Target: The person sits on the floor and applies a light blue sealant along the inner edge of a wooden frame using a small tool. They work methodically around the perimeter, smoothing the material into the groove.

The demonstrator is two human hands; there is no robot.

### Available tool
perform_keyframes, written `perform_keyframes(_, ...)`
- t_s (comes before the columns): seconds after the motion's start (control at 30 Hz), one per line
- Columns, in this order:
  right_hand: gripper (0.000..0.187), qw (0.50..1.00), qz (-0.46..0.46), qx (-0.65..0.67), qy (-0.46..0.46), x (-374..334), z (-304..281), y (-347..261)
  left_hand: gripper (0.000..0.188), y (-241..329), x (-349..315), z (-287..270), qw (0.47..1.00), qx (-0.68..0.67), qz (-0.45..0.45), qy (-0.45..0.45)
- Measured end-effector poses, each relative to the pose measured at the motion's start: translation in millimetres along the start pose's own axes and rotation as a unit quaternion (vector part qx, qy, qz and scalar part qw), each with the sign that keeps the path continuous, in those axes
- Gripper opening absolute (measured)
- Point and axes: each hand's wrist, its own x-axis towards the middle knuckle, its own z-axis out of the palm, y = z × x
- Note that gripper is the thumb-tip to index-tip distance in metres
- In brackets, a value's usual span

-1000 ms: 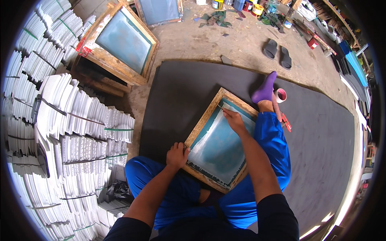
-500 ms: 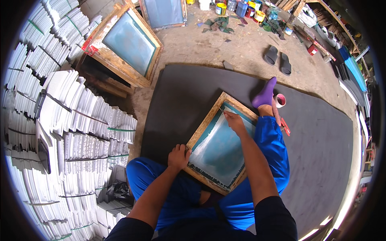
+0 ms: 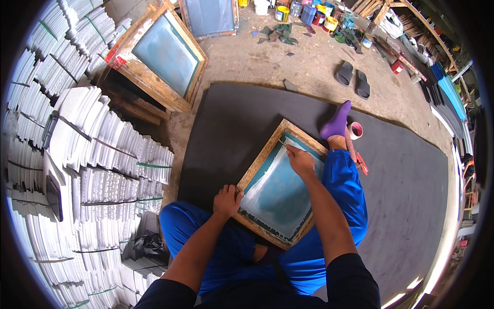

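A wooden-framed printing screen [image 3: 282,191] with blue-green mesh rests tilted across my lap and the black mat. My left hand [image 3: 227,201] lies on the frame's left rail, fingers over the wood and thumb at its inner side. Over the upper part of the mesh, my right hand [image 3: 300,159] pinches a thin, slender tool [image 3: 282,141]. The tool's tip points at the inner edge of the upper left rail; its exact kind is too small to make out. A whitish streak runs along the mesh beside that rail, and dark ragged marks line the lower edge.
White bundled stacks of sheets [image 3: 110,188] rise on the left. Another framed screen [image 3: 167,54] leans at the far left. On the black mat [image 3: 401,170] lie a tape roll [image 3: 355,130] and a red-handled tool [image 3: 362,164] near my foot. Sandals [image 3: 345,73] and paint cans [image 3: 330,24] are beyond.
My right hand has drawn slightly back from the frame's top corner, and more of the thin tool shows. My left hand stays on the rail. The whole view has shifted a little.
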Motion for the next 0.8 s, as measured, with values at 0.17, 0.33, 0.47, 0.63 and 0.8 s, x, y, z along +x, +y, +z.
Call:
perform_keyframes(0.17,0.036,0.992,-0.004,-0.114,-0.047,2,-20,-30,0.04,-3,-1,3,1.0,-0.001,0.002,0.001)
perform_keyframes(0.33,0.04,0.99,0.007,-0.131,-0.049,5,0,-28,0.04,2,0,1,1.0,0.009,-0.001,-0.016)
perform_keyframes(0.47,0.04,0.999,-0.019,0.028,-0.003,10,18,7,0.041,4,1,1,1.0,0.006,-0.005,-0.018)
perform_keyframes(0.63,0.035,0.999,0.027,0.001,-0.044,-5,-5,-24,0.042,-2,-3,-1,1.0,0.005,-0.008,-0.013)
perform_keyframes(0.8,0.035,0.964,-0.114,0.221,0.094,20,51,46,0.04,9,4,0,1.0,0.001,0.014,-0.006)
